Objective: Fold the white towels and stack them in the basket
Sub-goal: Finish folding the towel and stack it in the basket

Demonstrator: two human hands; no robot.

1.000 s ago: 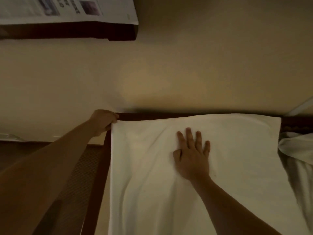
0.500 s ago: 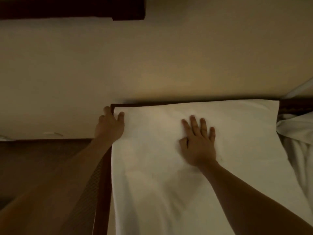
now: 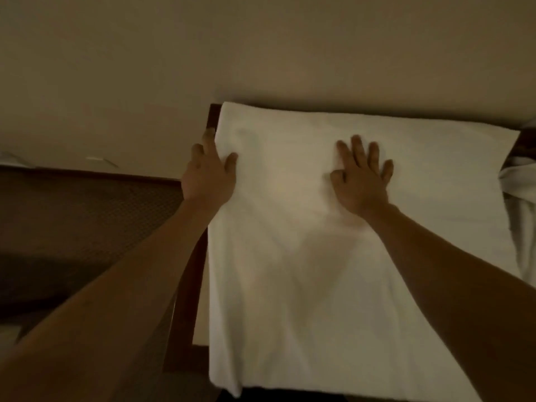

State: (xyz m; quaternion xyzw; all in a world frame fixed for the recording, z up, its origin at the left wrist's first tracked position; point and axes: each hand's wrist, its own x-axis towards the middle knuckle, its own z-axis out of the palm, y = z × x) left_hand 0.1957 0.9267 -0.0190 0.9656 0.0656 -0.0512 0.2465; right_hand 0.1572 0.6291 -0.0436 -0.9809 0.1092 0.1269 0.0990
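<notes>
Two hands: both down on one large white terry towel (image 3: 333, 242) spread flat over a dark wooden table (image 3: 185, 300).
Towel position: covers most of the table top; far edge runs along the beige wall (image 3: 261, 47), left edge lies just inside the table's left rim, near edge hangs at the bottom of the view.
Long axis: looks to run near-to-far, away from the person; judgement only, since the right side is partly cut off.
Left hand (image 3: 210, 175): at the towel's far-left corner, fingers (image 3: 209, 140) straight along the edge, thumb lying on top of the cloth; cannot tell whether the fingers go under the edge.
Right hand (image 3: 361, 178): palm flat near the far middle of the towel, fingers (image 3: 358, 149) spread and pressing down.
Key relation: left hand is nearer a corner; right hand is well inside the cloth, its nearest free corner off to its right.
Likely step: smoothing and squaring before a fold.
Second cloth: crumpled white towel (image 3: 519, 198) at the right edge, touching the flat one.
Basket: not in view.
</notes>
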